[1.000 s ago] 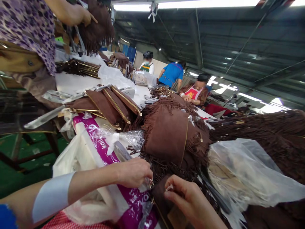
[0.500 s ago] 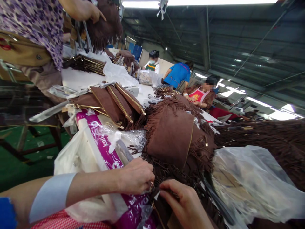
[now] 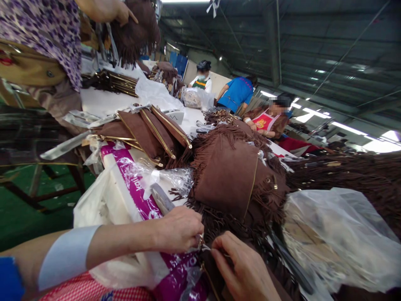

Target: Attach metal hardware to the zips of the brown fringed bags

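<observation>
My left hand is closed, fingertips pinched round a small gold metal clasp at the edge of a brown bag. Close to its right, my right hand pinches the end of a thin white strip that runs to the clasp. Below both hands lies the bag, with a gold zip along its edge; my right hand hides much of it. Just beyond, a brown fringed bag rests on a heap of similar ones.
Brown pouches with gold zips lie at the table's left. Clear plastic wrap and a purple printed strip are nearer. At right stands a translucent plastic bag. A co-worker in a patterned top stands left; others work farther back.
My right hand has shifted slightly right from the left one, and the white strip now shows stretched between them. My left hand stays at the clasp.
</observation>
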`<move>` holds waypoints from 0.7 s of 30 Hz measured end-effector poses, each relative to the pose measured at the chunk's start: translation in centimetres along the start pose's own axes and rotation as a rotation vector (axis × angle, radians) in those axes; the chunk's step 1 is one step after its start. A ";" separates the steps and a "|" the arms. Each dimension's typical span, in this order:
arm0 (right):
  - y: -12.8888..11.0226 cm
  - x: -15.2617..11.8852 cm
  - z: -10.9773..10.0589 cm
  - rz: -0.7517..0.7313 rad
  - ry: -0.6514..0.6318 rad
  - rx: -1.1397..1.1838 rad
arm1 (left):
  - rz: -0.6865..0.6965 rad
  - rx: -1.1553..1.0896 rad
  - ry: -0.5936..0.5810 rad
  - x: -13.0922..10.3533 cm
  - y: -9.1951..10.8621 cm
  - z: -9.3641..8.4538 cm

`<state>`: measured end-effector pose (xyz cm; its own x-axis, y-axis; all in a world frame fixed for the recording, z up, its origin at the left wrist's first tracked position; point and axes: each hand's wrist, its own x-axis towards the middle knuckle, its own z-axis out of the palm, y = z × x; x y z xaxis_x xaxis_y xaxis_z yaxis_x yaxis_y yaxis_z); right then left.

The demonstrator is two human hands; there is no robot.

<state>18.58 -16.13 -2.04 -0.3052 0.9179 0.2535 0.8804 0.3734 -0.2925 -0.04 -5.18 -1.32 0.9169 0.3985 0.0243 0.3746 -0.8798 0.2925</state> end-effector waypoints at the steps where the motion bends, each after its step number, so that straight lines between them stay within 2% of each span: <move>1: -0.1 0.0 -0.2 0.006 0.002 0.004 | 0.001 0.001 -0.001 0.0 0.0 -0.1; 4: -0.3 0.2 -0.5 0.022 0.008 0.019 | -0.001 -0.003 -0.006 0.1 0.1 -0.4; 14: -0.9 1.9 0.0 0.178 -0.111 -0.038 | -0.010 0.002 0.015 0.1 -0.1 0.1; 21: -0.9 2.6 -0.3 0.338 -0.208 0.295 | 0.018 0.051 0.053 -0.2 0.4 0.5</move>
<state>17.07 -14.13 -0.80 -0.1125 0.9904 -0.0809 0.8114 0.0446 -0.5828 -0.04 -5.74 -1.74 0.9155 0.3942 0.0801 0.3657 -0.8986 0.2427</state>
